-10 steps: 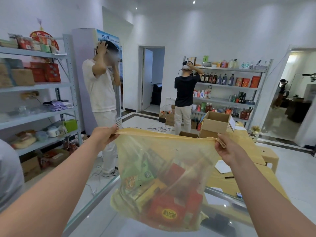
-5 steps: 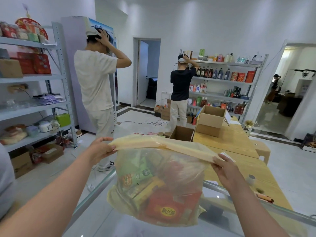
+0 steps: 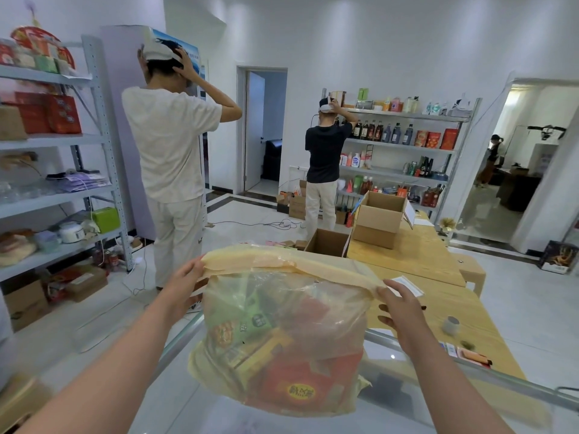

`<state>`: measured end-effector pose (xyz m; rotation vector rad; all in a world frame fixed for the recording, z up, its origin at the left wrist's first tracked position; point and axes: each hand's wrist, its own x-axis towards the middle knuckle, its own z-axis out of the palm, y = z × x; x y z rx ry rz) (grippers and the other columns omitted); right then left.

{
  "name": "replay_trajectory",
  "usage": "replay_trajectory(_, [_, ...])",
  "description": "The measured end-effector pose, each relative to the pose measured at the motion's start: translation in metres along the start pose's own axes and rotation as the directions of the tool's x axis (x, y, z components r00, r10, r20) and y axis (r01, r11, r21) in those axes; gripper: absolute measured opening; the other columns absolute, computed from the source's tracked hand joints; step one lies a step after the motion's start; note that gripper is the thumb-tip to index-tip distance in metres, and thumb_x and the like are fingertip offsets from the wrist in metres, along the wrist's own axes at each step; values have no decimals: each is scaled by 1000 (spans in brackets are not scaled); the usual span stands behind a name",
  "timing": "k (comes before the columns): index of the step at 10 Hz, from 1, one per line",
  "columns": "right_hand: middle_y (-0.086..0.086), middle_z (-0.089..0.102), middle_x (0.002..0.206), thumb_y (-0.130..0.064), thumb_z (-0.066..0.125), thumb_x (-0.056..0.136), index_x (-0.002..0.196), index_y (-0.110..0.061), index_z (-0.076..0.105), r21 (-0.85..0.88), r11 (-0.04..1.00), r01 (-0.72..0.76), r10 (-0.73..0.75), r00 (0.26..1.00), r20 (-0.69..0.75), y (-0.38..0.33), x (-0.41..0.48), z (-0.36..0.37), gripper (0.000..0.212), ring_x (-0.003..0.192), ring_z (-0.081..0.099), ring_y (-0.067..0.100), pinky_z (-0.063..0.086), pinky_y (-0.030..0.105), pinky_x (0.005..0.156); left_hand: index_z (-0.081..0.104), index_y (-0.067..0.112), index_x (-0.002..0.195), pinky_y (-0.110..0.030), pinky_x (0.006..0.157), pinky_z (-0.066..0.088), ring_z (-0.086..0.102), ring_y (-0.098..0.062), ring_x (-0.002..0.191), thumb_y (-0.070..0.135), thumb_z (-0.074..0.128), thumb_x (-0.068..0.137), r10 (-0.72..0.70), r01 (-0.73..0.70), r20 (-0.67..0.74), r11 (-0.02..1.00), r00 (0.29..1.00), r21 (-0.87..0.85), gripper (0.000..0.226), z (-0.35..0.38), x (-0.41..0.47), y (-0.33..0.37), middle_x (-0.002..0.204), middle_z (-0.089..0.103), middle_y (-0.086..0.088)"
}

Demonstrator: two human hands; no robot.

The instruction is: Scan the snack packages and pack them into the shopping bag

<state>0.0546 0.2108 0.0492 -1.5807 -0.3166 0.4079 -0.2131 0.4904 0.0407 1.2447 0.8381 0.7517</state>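
Note:
A translucent yellow shopping bag (image 3: 282, 308) stands full on the glass counter (image 3: 470, 380) in front of me. Through its plastic show snack packages: a green one (image 3: 247, 317), a yellow one (image 3: 266, 349) and a red box with a yellow label (image 3: 300, 383). The bag's top is folded over into a flat band. My left hand (image 3: 181, 285) pinches the band's left end. My right hand (image 3: 399, 308) holds the band's right end, fingers curled under it.
A wooden table (image 3: 423, 264) with open cardboard boxes (image 3: 379, 217) runs back on the right. Metal shelves (image 3: 56, 195) with goods stand at left. One person in white (image 3: 172, 158) stands close ahead, another in black (image 3: 324, 158) at the far shelves (image 3: 401, 145).
The bag has come down from held-up height and its stretched-open top has been folded over flat. My hands moved lower and closer together. The person in white turned their back.

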Motion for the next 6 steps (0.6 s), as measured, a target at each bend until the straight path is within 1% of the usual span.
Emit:
replay_trajectory(1, [4, 50, 124, -24, 53, 95, 127, -21, 55, -30, 998, 55, -56, 998, -13, -5, -2, 1, 32, 112, 50, 24, 45, 37, 82, 54, 34, 124, -39, 91, 39, 52, -19, 112, 45, 27, 103, -11, 11, 21, 1000, 1000, 5, 36, 1, -2, 2, 121, 54, 0])
replay_trajectory(2, [5, 52, 128, -22, 47, 96, 126, -23, 56, -61, 995, 81, -83, 996, -34, -10, -1, 1, 32, 118, 48, 24, 45, 42, 93, 50, 34, 134, -41, 98, 37, 44, -23, 125, 49, 29, 102, -16, 16, 3, 999, 1000, 37, 42, -1, 0, 4, 137, 45, -1])
replay_trajectory(3, [2, 50, 130, -21, 39, 97, 129, -21, 55, -106, 987, 120, -125, 991, -47, -16, -3, 2, 36, 125, 44, 24, 40, 44, 105, 46, 31, 139, -46, 110, 29, 37, -27, 135, 48, 35, 101, 37, -31, -72, 996, 997, 88, 43, 1, -2, 8, 146, 40, -4])
replay_trajectory(4, [0, 51, 132, -24, 40, 98, 132, -17, 54, -155, 969, 193, -206, 975, -77, -20, -6, 0, 37, 127, 43, 22, 36, 34, 99, 42, 25, 143, -42, 111, 26, 34, -23, 137, 38, 36, 102, 153, -131, -184, 983, 971, 127, 43, 5, -7, 11, 149, 37, -1])
replay_trajectory(5, [5, 56, 132, -25, 46, 96, 123, -16, 61, -358, 887, 290, -356, 925, -134, -20, -7, -2, 32, 124, 45, 26, 37, 40, 100, 45, 24, 142, -42, 111, 26, 35, -20, 137, 34, 35, 100, 315, -236, -280, 930, 907, 281, 45, 4, -13, 12, 149, 41, 2])
replay_trajectory(6, [10, 61, 123, -30, 44, 88, 111, -16, 69, -676, 654, 340, -586, 792, -169, -15, -7, -3, 36, 120, 47, 33, 32, 50, 101, 54, 21, 135, -49, 113, 28, 39, -22, 135, 36, 32, 87, 538, -353, -329, 803, 776, 481, 54, 8, -15, 14, 143, 49, -2])
